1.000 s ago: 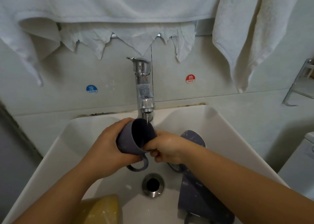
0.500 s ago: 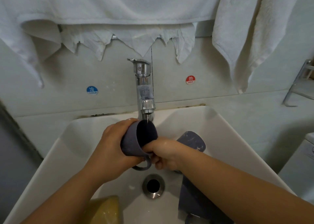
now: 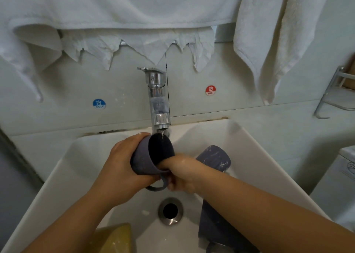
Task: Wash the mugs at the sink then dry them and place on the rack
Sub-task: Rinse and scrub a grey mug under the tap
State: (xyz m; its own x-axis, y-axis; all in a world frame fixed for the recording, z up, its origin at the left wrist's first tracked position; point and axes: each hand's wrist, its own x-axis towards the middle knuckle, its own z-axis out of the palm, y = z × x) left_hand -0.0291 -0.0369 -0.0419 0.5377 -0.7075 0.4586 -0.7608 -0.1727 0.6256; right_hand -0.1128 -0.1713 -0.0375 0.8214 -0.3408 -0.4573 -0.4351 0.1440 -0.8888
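A grey-purple mug (image 3: 143, 159) is tilted under the chrome tap (image 3: 158, 101), mouth facing up and right, handle pointing down. A thin stream of water runs into it. My left hand (image 3: 123, 169) grips the mug's body from the left. My right hand (image 3: 182, 173) has its fingers pushed inside the mug's mouth, thumb side at the rim. A second mug of the same colour (image 3: 215, 157) lies in the white sink (image 3: 255, 156) behind my right wrist. Another dark mug-like shape (image 3: 213, 231) sits low in the basin, partly hidden by my right forearm.
A yellow sponge (image 3: 115, 237) lies at the sink's near left. The drain (image 3: 170, 211) is open below my hands. White towels (image 3: 269, 37) hang above. A metal rack (image 3: 336, 99) is fixed to the wall at far right. Cold and hot stickers flank the tap.
The mug has shifted slightly right and up toward the spout, and my right fingers have gone deeper into its mouth.
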